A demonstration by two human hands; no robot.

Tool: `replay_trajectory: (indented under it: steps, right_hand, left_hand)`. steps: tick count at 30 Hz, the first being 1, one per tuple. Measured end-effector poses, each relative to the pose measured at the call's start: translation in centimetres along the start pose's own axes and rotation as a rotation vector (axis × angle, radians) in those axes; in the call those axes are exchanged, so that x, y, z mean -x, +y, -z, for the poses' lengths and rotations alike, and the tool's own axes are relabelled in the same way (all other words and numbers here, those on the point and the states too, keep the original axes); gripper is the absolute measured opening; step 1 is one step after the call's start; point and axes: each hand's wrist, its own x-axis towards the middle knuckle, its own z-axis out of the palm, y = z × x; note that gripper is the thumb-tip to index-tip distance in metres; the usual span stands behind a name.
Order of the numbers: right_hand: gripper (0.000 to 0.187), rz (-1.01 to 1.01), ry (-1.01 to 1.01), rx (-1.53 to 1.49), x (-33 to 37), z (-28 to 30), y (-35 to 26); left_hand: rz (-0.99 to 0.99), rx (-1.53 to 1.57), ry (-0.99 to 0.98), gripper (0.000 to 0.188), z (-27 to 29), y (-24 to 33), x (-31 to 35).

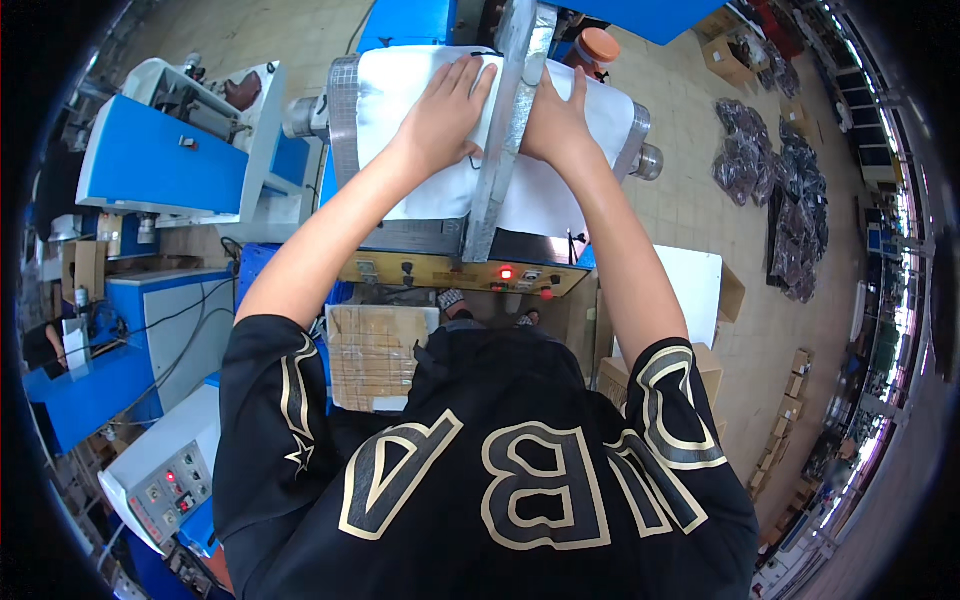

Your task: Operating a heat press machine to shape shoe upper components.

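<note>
A white sheet (400, 75) lies over a machine bed in front of me. A long metal bar (493, 160) crosses above it from far to near. Left of the bar, my left hand (440, 115) rests flat on the sheet, fingers stretched forward and holding nothing. A small dark piece (486, 54) shows just beyond its fingertips. My right hand (557, 120) is on the sheet at the bar's right side, fingers apart; the bar hides part of it. Below the bed's near edge runs a yellow control panel (450, 272) with a lit red button.
Ribbed rollers (343, 120) flank the bed. An orange-lidded jar (598, 45) stands beyond its far right corner. Blue and white machines (165, 155) are on the left. A taped carton (375, 350) sits near my legs. Dark plastic-wrapped bundles (745, 150) lie on the floor at right.
</note>
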Motion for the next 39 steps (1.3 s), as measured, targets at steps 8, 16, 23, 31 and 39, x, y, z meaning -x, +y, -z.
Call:
replay_trajectory:
  steps: [8,16,23,31,39]
  right_hand:
    - [0.124,-0.03,-0.195,-0.076,-1.9,0.2,0.8]
    - [0.119,-0.07,-0.36,-0.122,-3.4,2.2,1.4]
    - [0.113,-0.001,-0.423,-0.065,-5.7,1.9,2.5]
    - [0.123,0.03,-0.645,-0.452,-7.7,-1.0,5.5]
    - [0.119,0.08,-0.749,-0.651,-8.5,-1.0,6.2]
  left_hand:
    - [-0.075,0.098,0.021,0.101,-0.1,-1.9,-1.9]
    - [-0.186,0.264,0.038,0.082,-1.9,-4.5,-4.4]
    - [-0.2,0.371,-0.291,0.089,-3.2,-6.7,-6.5]
    - [-0.036,0.368,-0.603,0.091,0.0,-5.5,-8.5]
    - [-0.005,0.294,-0.733,0.087,2.2,-5.4,-9.4]
